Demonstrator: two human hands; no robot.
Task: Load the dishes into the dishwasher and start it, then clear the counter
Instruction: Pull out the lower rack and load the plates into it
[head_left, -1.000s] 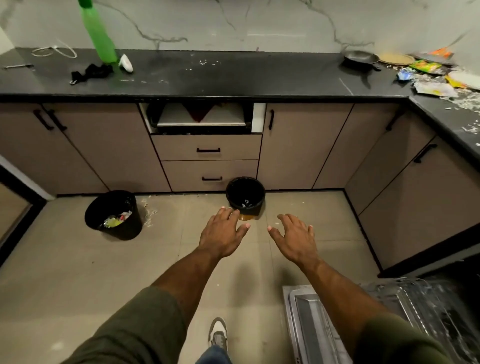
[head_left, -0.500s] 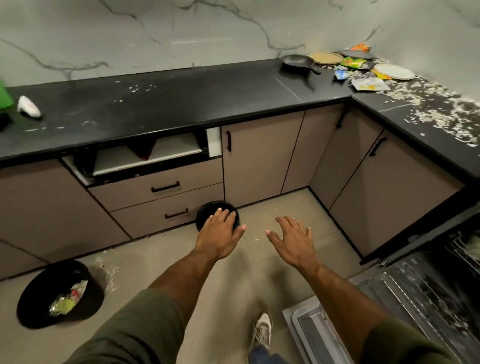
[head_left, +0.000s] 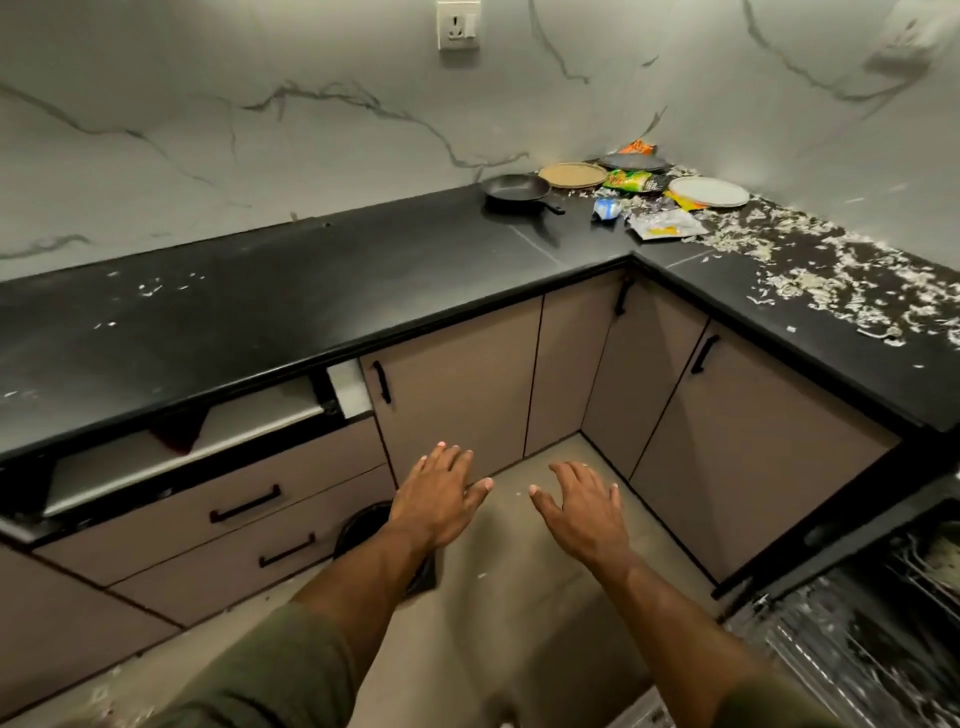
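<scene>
Both hands are empty with fingers spread, left hand (head_left: 439, 493) and right hand (head_left: 584, 512), well below the counter (head_left: 311, 291); the pan (head_left: 517, 189) and plates (head_left: 709, 191) lie at the counter's far corner; the dishwasher rack (head_left: 857, 644) is under its right end.

honestly nothing here is readable. the green and yellow snack wrapper (head_left: 631, 181) in the far right corner of the black L-shaped stone counter (head_left: 322, 291) has some print on it but it's way too blurred to make out. same with the silver foil packet with a yellow patch (head_left: 665, 225) just near of it, the small blue and white wrapper (head_left: 607, 208) to its left and the orange packet (head_left: 638, 147) against the wall. the white wall socket (head_left: 458, 25) at the top has no marking i can read either
</scene>
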